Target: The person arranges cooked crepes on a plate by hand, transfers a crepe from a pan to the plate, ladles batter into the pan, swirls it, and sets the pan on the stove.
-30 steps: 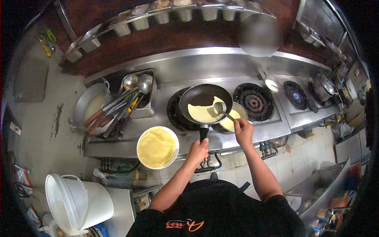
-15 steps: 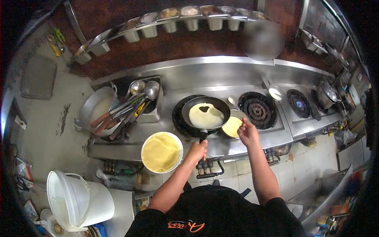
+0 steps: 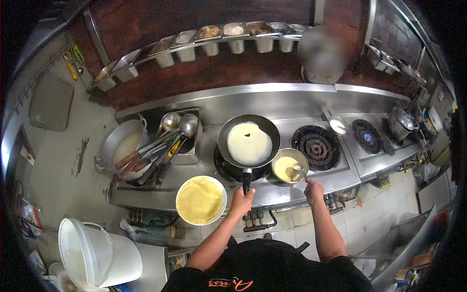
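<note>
My left hand (image 3: 241, 202) grips the handle of a black frying pan (image 3: 275, 138) over the left burner. Pale batter (image 3: 250, 148) covers most of the pan's bottom, with a small bare gap near its upper middle. My right hand (image 3: 314, 191) is closed around the handle of a ladle (image 3: 298, 167), whose head is in a metal bowl (image 3: 303, 159) of yellow batter just right of the pan. To the left of my left hand, a white round container (image 3: 224, 207) holds thin yellow, crepe-like sheets (image 3: 198, 199).
Several ladles (image 3: 188, 125) lean in a steel container beside a large pot (image 3: 108, 141) on the left. Another burner (image 3: 316, 147) lies right of the bowl. Seasoning tins (image 3: 235, 45) line the back shelf. A white bucket (image 3: 121, 260) stands lower left.
The pan has gone from tilted to flatter, and batter has spread, shrinking the bare gap. My right hand has moved down, and the ladle now shows in the bowl.
</note>
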A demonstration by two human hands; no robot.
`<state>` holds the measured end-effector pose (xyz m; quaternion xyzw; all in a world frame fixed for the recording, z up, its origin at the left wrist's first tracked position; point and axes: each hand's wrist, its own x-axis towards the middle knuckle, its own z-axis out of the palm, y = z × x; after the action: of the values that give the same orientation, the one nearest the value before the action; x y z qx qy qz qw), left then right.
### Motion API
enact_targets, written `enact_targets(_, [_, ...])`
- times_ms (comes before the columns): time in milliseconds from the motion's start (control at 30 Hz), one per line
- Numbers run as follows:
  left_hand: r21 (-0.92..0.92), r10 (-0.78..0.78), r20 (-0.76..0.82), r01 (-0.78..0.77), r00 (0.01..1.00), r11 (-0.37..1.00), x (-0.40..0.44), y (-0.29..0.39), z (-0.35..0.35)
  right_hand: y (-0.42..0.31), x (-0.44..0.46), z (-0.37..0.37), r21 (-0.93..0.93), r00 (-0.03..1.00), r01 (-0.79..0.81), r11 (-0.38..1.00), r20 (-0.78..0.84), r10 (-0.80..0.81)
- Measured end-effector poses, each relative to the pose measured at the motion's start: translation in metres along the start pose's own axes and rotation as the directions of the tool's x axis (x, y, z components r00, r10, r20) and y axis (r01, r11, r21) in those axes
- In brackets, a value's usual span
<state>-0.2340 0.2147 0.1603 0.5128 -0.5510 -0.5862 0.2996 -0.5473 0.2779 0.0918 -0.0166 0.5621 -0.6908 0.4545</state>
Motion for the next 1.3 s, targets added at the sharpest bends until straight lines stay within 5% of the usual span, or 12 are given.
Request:
enact_targets(233, [-0.163, -0.128, 0.096, 0.143, 0.987, 0.976, -0.007, 0.029, -0.007, 0.010, 0.005, -0.012, -0.177, 0.992, 0.109, 0.978, 0.080, -0.096])
enact_targets(767, [-0.070, -0.243, 0.135, 0.254, 0.961, 0.965, -0.011, 0.020, -0.020, 0.028, 0.029, -0.025, -0.312, 0.992, 0.123, 0.942, 0.010, -0.126])
enact_targets(967, [0.251, -0.177, 0.027, 0.165, 0.984, 0.954, -0.014, 0.021, -0.024, 0.026, 0.036, -0.024, -0.321, 0.996, 0.081, 0.944, -0.015, -0.090])
enact_targets(1300, [0.406, 0.106, -0.137, -0.042, 0.985, 0.913, -0.008, 0.003, -0.025, 0.020, 0.037, -0.019, -0.321, 0.997, 0.075, 0.944, -0.010, -0.083])
